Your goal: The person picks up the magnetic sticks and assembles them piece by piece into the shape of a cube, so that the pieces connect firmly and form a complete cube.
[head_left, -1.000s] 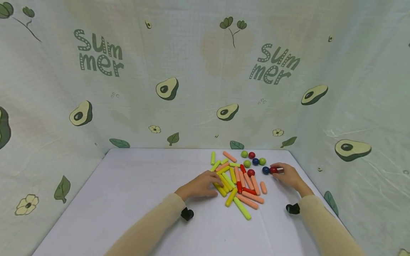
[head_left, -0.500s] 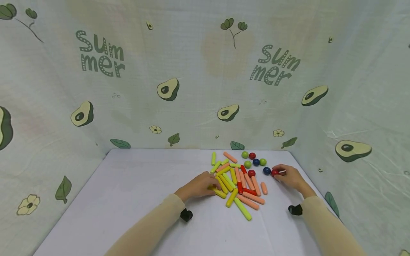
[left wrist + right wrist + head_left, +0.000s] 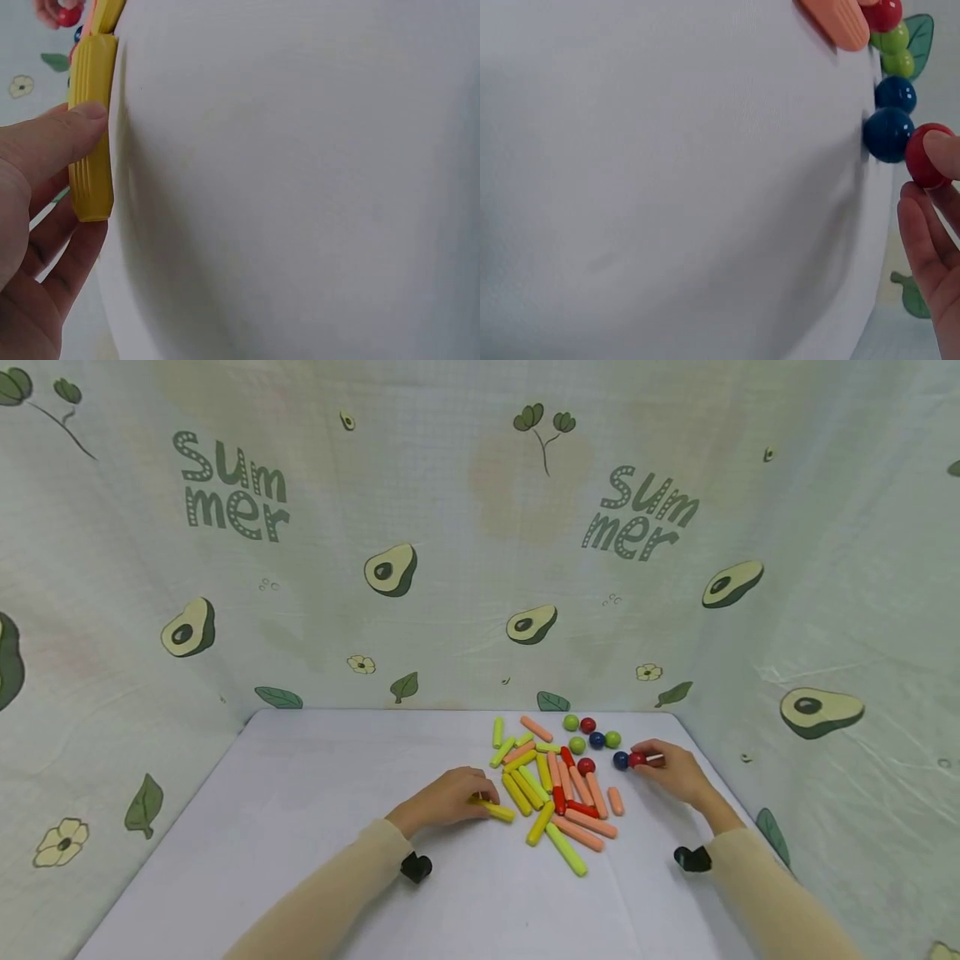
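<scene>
My left hand point(image 3: 450, 797) pinches a yellow stick point(image 3: 498, 811) at the left edge of a cluster of coloured sticks. In the left wrist view the thumb lies on this ridged yellow stick point(image 3: 91, 172), with fingers behind it. At the right, my right hand point(image 3: 673, 773) pinches a red ball point(image 3: 637, 759) beside a dark blue ball point(image 3: 621, 761). The right wrist view shows the thumb on the red ball point(image 3: 924, 161), close against the blue ball point(image 3: 888, 135); whether they touch is hard to tell.
Between the hands lie yellow sticks point(image 3: 540, 823), orange sticks point(image 3: 577, 832), red sticks point(image 3: 582, 809) and a lime stick point(image 3: 566, 849). Green balls point(image 3: 577, 745), a blue ball point(image 3: 596, 740) and red balls point(image 3: 586, 766) sit behind. A printed cloth point(image 3: 450, 652) stands behind the white table point(image 3: 360, 752).
My left hand has closed on the yellow stick and drawn it left, away from the other yellow sticks. The right hand keeps its pinch on the red ball, shifting only slightly.
</scene>
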Motion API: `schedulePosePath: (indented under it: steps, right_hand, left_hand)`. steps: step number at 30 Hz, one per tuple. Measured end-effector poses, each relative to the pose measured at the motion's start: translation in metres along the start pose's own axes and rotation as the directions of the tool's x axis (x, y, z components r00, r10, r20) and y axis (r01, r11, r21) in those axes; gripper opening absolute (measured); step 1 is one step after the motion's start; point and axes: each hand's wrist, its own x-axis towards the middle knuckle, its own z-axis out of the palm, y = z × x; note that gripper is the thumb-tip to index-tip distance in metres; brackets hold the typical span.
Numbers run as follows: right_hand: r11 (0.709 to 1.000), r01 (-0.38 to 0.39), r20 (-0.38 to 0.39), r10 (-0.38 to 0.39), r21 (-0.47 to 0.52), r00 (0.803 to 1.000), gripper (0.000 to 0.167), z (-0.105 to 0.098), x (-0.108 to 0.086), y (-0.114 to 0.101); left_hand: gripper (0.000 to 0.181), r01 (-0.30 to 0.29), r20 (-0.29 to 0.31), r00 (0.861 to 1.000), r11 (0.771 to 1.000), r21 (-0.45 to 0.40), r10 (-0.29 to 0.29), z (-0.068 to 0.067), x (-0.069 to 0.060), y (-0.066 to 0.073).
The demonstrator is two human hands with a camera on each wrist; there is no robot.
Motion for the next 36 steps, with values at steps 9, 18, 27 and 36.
schedulePosePath:
  steps: [9,18,27,36]
  right_hand:
    - [0.999,0.038,0.016,-0.039,0.028,0.999,0.039,0.021,-0.006,-0.044]
    - [0.994,0.061,0.062,-0.067,0.096,0.996,0.035,0.048,-0.018,-0.094]
    - [0.982,0.122,0.110,-0.138,0.141,0.984,0.032,0.073,-0.032,-0.133]
    - [0.971,0.169,0.151,-0.195,0.167,0.969,0.030,0.098,-0.042,-0.156]
  left_hand:
    - [0.016,0.046,-0.025,0.999,0.999,-0.010,-0.046,-0.003,-0.012,-0.008]
    - [0.016,0.062,-0.043,0.997,0.998,-0.027,-0.063,-0.003,-0.020,-0.012]
    - [0.017,0.064,-0.072,0.995,0.998,-0.026,-0.066,-0.008,-0.027,-0.012]
    - [0.017,0.066,-0.079,0.995,0.998,-0.021,-0.068,-0.011,-0.033,-0.013]
